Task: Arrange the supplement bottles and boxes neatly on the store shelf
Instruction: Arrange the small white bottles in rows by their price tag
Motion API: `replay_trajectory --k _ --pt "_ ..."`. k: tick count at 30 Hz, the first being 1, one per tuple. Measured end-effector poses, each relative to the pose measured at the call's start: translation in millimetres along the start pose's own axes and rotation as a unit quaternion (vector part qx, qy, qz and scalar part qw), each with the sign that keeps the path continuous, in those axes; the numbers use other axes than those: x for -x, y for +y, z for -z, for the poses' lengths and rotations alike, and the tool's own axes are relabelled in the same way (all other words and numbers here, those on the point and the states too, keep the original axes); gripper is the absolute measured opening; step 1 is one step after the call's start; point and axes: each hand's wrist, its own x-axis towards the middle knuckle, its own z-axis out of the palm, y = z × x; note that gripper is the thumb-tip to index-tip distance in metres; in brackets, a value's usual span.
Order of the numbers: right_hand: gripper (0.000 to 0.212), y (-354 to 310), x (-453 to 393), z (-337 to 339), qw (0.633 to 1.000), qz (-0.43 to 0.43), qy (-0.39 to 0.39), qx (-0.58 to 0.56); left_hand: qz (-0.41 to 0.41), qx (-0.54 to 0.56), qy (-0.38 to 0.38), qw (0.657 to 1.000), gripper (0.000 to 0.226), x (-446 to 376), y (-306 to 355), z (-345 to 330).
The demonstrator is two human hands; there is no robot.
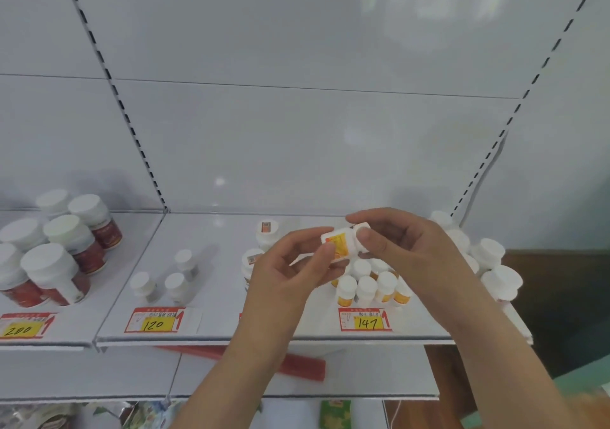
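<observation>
A small white bottle with an orange label point(340, 242) lies sideways in the air above the white shelf point(214, 323). My left hand point(290, 270) pinches its body and my right hand point(392, 243) grips its white cap end. Just below them stands a cluster of several small orange-label bottles point(373, 288) with white caps. Two white bottles with orange stickers on their lids point(265, 232) stand behind my left hand, partly hidden.
Three small grey-label bottles point(178, 275) stand left of centre. Several large red-label bottles point(56, 250) fill the left shelf bay. Plain white bottles point(491, 263) crowd the right end. Price tags 120 point(155, 321) and 147 point(366, 320) line the front edge. A red strip point(297, 364) lies on the lower shelf.
</observation>
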Motion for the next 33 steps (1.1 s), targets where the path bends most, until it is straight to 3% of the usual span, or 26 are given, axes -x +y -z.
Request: replay_trajectory --k 3,6,10,12,16,20,22,28,33 --pt "0.032 4.3 -7.7 -10.5 0.998 0.016 -0.045 -0.035 0.046 0.060 0.031 0.997 0.036 -1.2 3.1 1.7" --pt "0.032 3.7 -22.4 -29.6 0.995 0.019 -0.071 -0.070 0.048 0.058 0.088 0.993 0.033 -1.3 8.7 12.2" --pt "0.028 -0.9 -45.4 -73.2 0.985 0.039 -0.127 -0.107 0.019 -0.007 0.241 0.970 0.024 18.6 11.2 42.6" --pt "0.026 -2.0 -52.0 -108.3 0.973 0.046 -0.185 -0.131 0.004 -0.104 0.331 0.938 0.022 42.3 5.6 70.2" --pt "0.025 -0.4 -36.4 -202.7 0.926 0.043 -0.337 -0.167 0.041 -0.320 0.451 0.832 0.026 118.9 -18.0 133.7" --pt "0.029 -6.2 10.4 -312.3 0.885 0.038 -0.439 -0.149 0.125 -0.440 0.501 0.735 0.035 197.1 -31.0 198.0" --pt "0.022 -12.0 35.5 -363.6 0.868 0.053 -0.478 -0.128 0.155 -0.449 0.521 0.709 0.038 229.6 -30.8 232.9" --pt "0.011 -40.5 83.6 -496.8 0.854 0.117 -0.506 -0.036 0.200 -0.449 0.527 0.693 0.052 302.5 -4.1 337.7" --pt "0.020 -52.0 109.6 -590.0 0.851 0.114 -0.512 -0.009 0.221 -0.435 0.550 0.678 0.051 346.8 21.3 420.2"
